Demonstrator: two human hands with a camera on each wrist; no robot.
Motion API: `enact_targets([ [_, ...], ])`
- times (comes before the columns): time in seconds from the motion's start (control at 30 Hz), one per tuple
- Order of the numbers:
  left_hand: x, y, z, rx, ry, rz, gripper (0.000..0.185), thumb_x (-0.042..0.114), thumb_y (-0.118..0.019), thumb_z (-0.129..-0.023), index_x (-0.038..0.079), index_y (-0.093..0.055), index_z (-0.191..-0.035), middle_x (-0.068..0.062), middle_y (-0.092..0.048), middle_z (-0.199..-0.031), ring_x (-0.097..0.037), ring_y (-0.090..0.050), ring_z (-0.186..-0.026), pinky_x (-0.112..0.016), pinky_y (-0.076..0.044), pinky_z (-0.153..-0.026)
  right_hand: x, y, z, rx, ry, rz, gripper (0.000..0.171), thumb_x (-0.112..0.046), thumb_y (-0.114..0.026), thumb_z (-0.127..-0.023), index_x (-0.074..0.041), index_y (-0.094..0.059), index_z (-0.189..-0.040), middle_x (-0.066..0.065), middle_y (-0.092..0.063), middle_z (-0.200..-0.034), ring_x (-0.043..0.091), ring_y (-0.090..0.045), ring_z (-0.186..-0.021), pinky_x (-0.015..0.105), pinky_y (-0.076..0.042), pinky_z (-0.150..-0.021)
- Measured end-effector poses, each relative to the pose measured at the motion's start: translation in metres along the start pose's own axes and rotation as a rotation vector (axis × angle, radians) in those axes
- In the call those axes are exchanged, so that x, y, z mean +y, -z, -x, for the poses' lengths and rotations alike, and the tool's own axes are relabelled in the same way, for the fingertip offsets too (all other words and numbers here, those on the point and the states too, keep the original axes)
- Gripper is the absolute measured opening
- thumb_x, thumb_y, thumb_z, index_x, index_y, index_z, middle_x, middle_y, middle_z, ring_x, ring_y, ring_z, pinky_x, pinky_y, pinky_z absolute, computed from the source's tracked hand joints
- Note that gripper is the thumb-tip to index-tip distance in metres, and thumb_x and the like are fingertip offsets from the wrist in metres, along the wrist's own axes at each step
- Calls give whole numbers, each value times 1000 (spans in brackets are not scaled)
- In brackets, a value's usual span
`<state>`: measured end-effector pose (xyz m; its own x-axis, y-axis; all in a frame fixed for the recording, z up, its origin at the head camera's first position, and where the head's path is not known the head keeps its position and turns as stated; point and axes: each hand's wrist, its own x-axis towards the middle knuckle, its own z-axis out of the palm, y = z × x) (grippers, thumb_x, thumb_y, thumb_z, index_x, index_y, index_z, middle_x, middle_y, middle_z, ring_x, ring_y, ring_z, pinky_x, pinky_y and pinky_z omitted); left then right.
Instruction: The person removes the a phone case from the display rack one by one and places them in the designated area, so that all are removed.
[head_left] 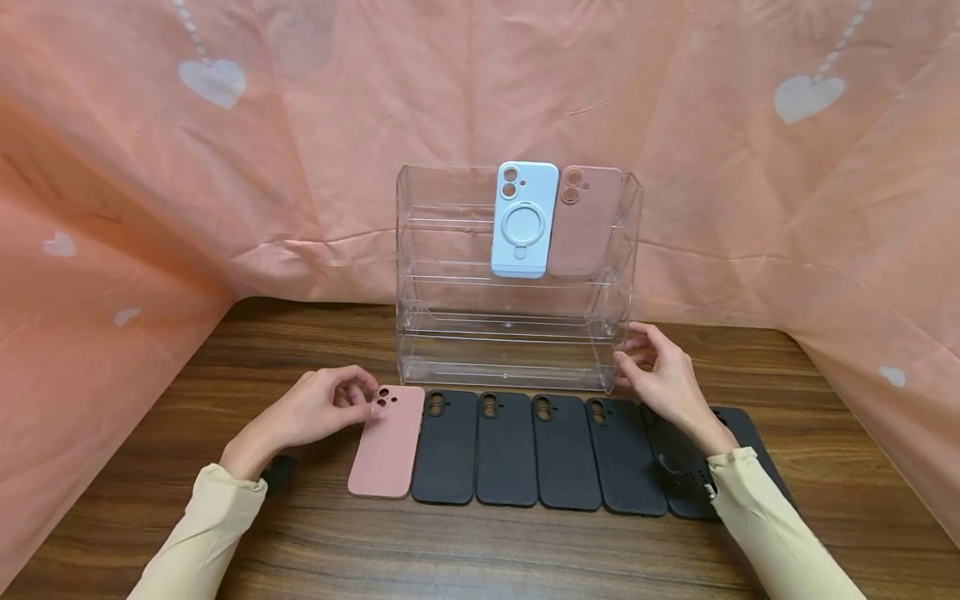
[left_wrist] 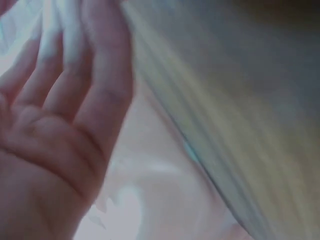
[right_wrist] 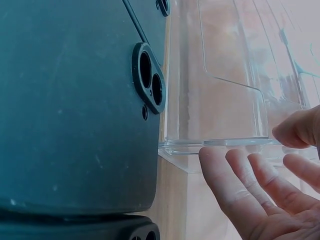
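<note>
Left hand has a pinching grip on the pink case's top corner, flat on the desk. Right hand, grip loose and wide, is touching the clear rack.

I see a pink phone case flat on the wooden table, back up, camera cutout at its far end, leftmost in a row, edge just beside a black case. My left hand's fingers touch its top corner at the cutout. Clear acrylic rack stands upright just behind the row, tiered shelves; my right hand's fingertips rest at its lower right corner.
</note>
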<state>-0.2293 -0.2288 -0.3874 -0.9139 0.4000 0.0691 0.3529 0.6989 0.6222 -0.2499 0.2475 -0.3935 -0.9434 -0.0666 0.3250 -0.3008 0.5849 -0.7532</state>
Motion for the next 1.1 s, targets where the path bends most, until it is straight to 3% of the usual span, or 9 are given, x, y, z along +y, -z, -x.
enact_targets([
  [0.2,21,6,-23,206,-17,23,26,28,-77,-92,14,-71,-113,4,-73,-87,-12,-67,-79,-24,-54,-71,0,-1,-1,-5,7,5,46,-5,-67,-96,0,-53,-140,24,-68,-109,21,-73,-85,25,-63,-60],
  [0.4,37,6,-44,306,-39,108,30,32,-77,-92,15,-71,-117,1,-75,-95,-14,-71,-88,-28,-56,-77,0,-1,-1,-14,3,-12,46,-5,-67,-97,1,-53,-140,24,-67,-109,10,-71,-82,32,-65,-62],
  [0.67,60,1,-72,386,-129,230,27,30,-74,-94,16,-71,-117,-3,-75,-100,-15,-71,-88,-24,-57,-79,2,-1,-1,-1,10,33,44,-2,-67,-96,1,-54,-138,23,-68,-107,11,-71,-82,25,-63,-60],
  [1.1,97,-4,-111,447,-229,373,27,24,-74,-95,13,-70,-119,-7,-73,-103,-14,-68,-94,-27,-60,-83,2,0,-2,-5,15,10,44,-1,-66,-96,2,-53,-138,24,-67,-107,9,-71,-81,33,-65,-61],
])
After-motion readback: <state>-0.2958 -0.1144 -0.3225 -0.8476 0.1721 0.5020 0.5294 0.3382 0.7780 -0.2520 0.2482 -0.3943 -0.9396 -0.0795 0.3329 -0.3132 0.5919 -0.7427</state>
